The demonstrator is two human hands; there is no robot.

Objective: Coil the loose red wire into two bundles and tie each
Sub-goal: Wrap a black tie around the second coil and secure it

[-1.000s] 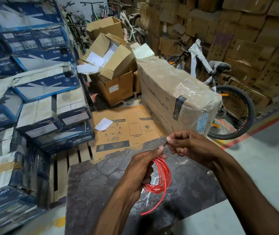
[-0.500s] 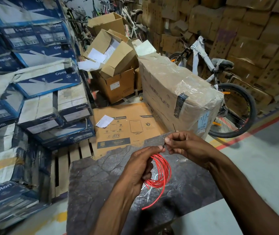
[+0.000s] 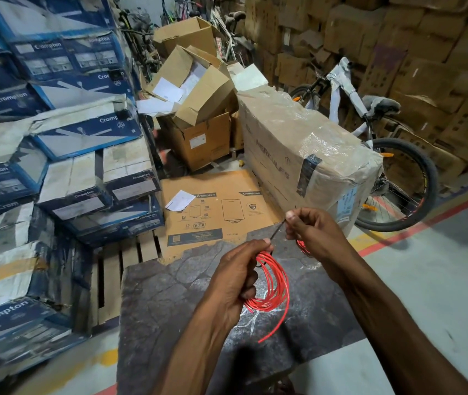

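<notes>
- Wall of brown cartons [image 3: 415, 44] fills the back right; stacked blue-and-white Crompton boxes [image 3: 56, 143] fill the left, sitting on a wooden pallet [image 3: 121, 269].
- Plastic-wrapped carton [image 3: 304, 149] marked HERCULES stands centre right, with a bicycle [image 3: 392, 166] just behind it, frame partly wrapped in white.
- Open cardboard boxes [image 3: 198, 109] with loose papers sit piled behind a flat Crompton carton [image 3: 215, 212] lying on the floor; a folded paper slip [image 3: 180, 200] lies on that flat carton.
- Dark stone-patterned tabletop [image 3: 170, 309] sits below our hands. Grey floor [image 3: 440, 280] to the right has a red line running across it.
- Our left hand [image 3: 235, 280] is closed around the coiled red wire [image 3: 277, 283], gripping the coil at its top edge; the loops hang below the fingers, above the tabletop and not resting on it.
- One loose red end [image 3: 272, 329] trails down from the coil toward the tabletop.
- Our right hand [image 3: 318, 232] is up and to the right of the left, thumb and fingertips pinched tight on a thin dark tie [image 3: 277, 230].
- The tie runs taut on a diagonal from the right-hand pinch down to the left thumb at the coil top.
- A bit of red wire shows under the right palm; we cannot tell whether it belongs to the same coil.
</notes>
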